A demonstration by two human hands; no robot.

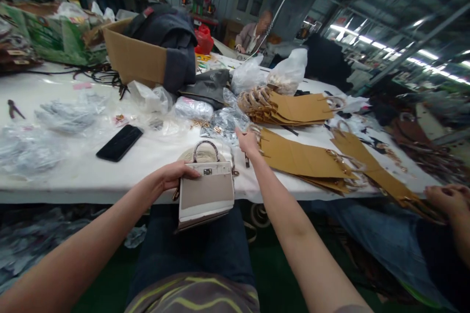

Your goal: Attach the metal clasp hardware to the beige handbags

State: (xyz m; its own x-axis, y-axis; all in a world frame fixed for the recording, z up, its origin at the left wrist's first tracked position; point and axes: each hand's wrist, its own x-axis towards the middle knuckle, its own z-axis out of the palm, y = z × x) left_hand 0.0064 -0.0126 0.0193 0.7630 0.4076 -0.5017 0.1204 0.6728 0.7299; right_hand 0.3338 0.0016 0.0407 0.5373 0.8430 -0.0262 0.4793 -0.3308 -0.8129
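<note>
My left hand (179, 174) grips the left side of a small white and beige handbag (205, 193), its thumb across the front near a metal clasp. The bag tilts over my lap at the table edge, its patterned top handle (205, 144) standing up. A round cream coil (186, 154) lies just behind it. Farther forward, my right hand (248, 141) reaches out with thumb and fingers apart. It is at the rope-like handle ends of a stack of tan card pieces (301, 156), beside a clear plastic bag (225, 121) with small gold-coloured parts near it. Its fingertips are partly hidden.
On the left lie a black phone (119, 143), plastic bags (69, 112) and nippers (15, 109). A cardboard box (135, 56) holds dark material. More tan card pieces (301, 107) lie at right. Another person's hand (450, 200) is at the right edge; a person (253, 34) sits across.
</note>
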